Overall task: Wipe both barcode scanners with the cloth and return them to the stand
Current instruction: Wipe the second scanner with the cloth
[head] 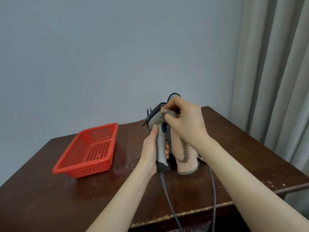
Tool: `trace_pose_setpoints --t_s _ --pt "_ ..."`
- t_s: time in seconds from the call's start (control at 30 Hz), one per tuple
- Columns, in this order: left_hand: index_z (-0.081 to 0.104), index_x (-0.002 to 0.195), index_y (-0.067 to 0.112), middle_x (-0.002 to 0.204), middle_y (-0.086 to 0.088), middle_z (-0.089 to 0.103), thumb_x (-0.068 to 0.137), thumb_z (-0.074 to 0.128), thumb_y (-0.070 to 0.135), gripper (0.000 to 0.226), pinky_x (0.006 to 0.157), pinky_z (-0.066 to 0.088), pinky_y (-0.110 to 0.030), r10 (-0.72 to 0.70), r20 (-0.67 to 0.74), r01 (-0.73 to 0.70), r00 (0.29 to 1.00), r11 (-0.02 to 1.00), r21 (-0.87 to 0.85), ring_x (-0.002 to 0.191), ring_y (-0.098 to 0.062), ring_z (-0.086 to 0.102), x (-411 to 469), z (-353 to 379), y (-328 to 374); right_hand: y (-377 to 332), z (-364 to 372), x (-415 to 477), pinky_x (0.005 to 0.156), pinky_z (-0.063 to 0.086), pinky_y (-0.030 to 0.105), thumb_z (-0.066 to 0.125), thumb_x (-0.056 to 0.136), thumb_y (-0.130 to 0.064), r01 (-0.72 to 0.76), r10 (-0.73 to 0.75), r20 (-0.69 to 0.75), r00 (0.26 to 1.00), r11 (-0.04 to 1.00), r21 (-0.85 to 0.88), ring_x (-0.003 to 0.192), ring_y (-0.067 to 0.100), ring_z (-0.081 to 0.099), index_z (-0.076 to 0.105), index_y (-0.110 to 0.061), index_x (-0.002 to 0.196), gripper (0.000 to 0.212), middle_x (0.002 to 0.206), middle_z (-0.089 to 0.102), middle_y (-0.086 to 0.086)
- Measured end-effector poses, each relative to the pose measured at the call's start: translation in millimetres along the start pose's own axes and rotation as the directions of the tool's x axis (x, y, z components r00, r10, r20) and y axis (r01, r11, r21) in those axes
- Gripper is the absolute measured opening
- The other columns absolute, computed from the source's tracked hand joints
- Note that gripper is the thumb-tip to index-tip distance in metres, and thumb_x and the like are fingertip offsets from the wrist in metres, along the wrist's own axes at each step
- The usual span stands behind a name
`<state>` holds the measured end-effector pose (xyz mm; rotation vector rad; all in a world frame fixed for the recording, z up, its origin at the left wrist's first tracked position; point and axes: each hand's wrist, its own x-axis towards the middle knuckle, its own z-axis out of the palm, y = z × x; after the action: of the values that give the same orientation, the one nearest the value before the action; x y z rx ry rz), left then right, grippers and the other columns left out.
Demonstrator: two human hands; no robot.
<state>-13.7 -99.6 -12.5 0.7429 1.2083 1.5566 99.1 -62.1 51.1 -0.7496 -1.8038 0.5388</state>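
Left hand (151, 149): fingers wrapped around the handle of a grey pistol-shaped barcode scanner (158, 131), held upright above the table.
Right hand (184, 122): fingertips pinched on a pink checked-edge cloth (183, 154), pressed to the scanner head.
Second scanner (173, 96): behind, mostly hidden.
Dark wooden table (50, 198): red perforated plastic basket (88, 151) at left.

1 red plastic basket (87, 152) with perforated walls and floor is seen on the left part of a dark brown wooden table (41, 198), whose top is scratched and chipped along the front edge. A plain grey-blue wall (117, 47) is seen behind, and pale curtains (275, 72) hang at the right.
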Motion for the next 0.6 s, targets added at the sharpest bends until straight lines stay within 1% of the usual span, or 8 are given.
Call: trace_pose_setpoints --t_s 0.1,0.17,0.27,0.33,0.4,0.5,0.53,0.6 --pt "0.057 0.077 0.007 0.051 -0.007 0.048 0.082 0.055 0.058 0.052 0.036 0.038 -0.023 0.015 -0.007 -0.015 1.000 1.000 0.014 0.038 -0.017 0.043 -1 -1 0 2 -4 -1 0.065 0.044 0.031 0.061 0.081 -0.020 0.042 -0.038 0.023 0.999 0.976 -0.214 0.076 0.012 0.053 0.061 -0.026 0.088 0.009 0.081 0.062 -0.010" --pt "0.055 0.078 0.007 0.051 -0.007 0.047 0.085 0.053 0.056 0.049 0.036 0.038 -0.023 0.023 -0.011 -0.022 1.000 1.000 0.018 0.038 -0.017 0.043 -3 -2 1 4 -8 -1 0.064 0.042 0.031 0.059 0.081 -0.019 0.056 -0.052 0.021 0.998 0.950 -0.307 0.078 0.012 0.050 0.061 -0.023 0.090 0.009 0.081 0.060 -0.010" --pt "0.051 0.082 0.007 0.052 -0.007 0.046 0.089 0.051 0.053 0.047 0.035 0.038 -0.022 0.031 -0.018 -0.031 0.999 0.999 0.013 0.037 -0.015 0.043 -5 -2 4 8 -11 0 0.061 0.038 0.030 0.059 0.084 -0.020 0.037 -0.031 0.021 0.999 0.920 -0.391 0.077 0.011 0.043 0.062 -0.022 0.094 0.010 0.077 0.048 -0.012" --pt "0.050 0.082 0.007 0.052 -0.007 0.045 0.089 0.051 0.053 0.047 0.035 0.038 -0.021 0.026 -0.016 -0.026 1.000 1.000 0.014 0.036 -0.015 0.042 -5 -2 5 8 -10 1 0.060 0.035 0.030 0.060 0.085 -0.021 0.036 -0.032 0.018 0.999 0.908 -0.417 0.076 0.011 0.042 0.062 -0.021 0.095 0.010 0.079 0.050 -0.009" --pt "0.051 0.084 0.006 0.051 -0.006 0.046 0.089 0.051 0.053 0.047 0.035 0.038 -0.021 0.018 -0.020 -0.018 1.000 1.000 0.017 0.036 -0.015 0.043 -5 -2 4 8 -10 3 0.059 0.035 0.029 0.058 0.085 -0.021 0.031 -0.023 0.023 0.999 0.899 -0.438 0.075 0.014 0.046 0.062 -0.021 0.093 0.008 0.082 0.060 -0.005" --pt "0.052 0.092 0.006 0.051 -0.006 0.047 0.089 0.051 0.052 0.046 0.035 0.038 -0.021 0.010 -0.018 -0.010 1.000 1.000 -0.017 0.037 -0.015 0.043 -6 -4 1 18 -17 9 0.061 0.040 0.030 0.054 0.087 -0.023 -0.084 0.102 0.013 0.995 0.877 -0.473 0.076 0.025 0.056 0.061 -0.019 0.092 0.009 0.086 0.065 0.002" --pt "0.052 0.092 0.007 0.051 -0.005 0.047 0.089 0.051 0.052 0.046 0.035 0.037 -0.021 0.007 -0.016 -0.008 1.000 1.000 -0.030 0.037 -0.014 0.042 -5 -5 1 23 -21 11 0.063 0.041 0.030 0.054 0.086 -0.022 -0.137 0.153 -0.002 0.988 0.882 -0.451 0.079 0.026 0.058 0.061 -0.019 0.092 0.010 0.087 0.065 0.004" --pt "0.053 0.092 0.007 0.052 -0.005 0.047 0.089 0.050 0.053 0.046 0.035 0.037 -0.021 0.006 -0.008 -0.006 1.000 1.000 -0.031 0.037 -0.014 0.042 -4 -7 3 31 -27 12 0.066 0.042 0.029 0.057 0.085 -0.021 -0.233 0.230 -0.048 0.972 0.922 -0.310 0.084 0.023 0.060 0.063 -0.020 0.092 0.009 0.085 0.065 0.001"
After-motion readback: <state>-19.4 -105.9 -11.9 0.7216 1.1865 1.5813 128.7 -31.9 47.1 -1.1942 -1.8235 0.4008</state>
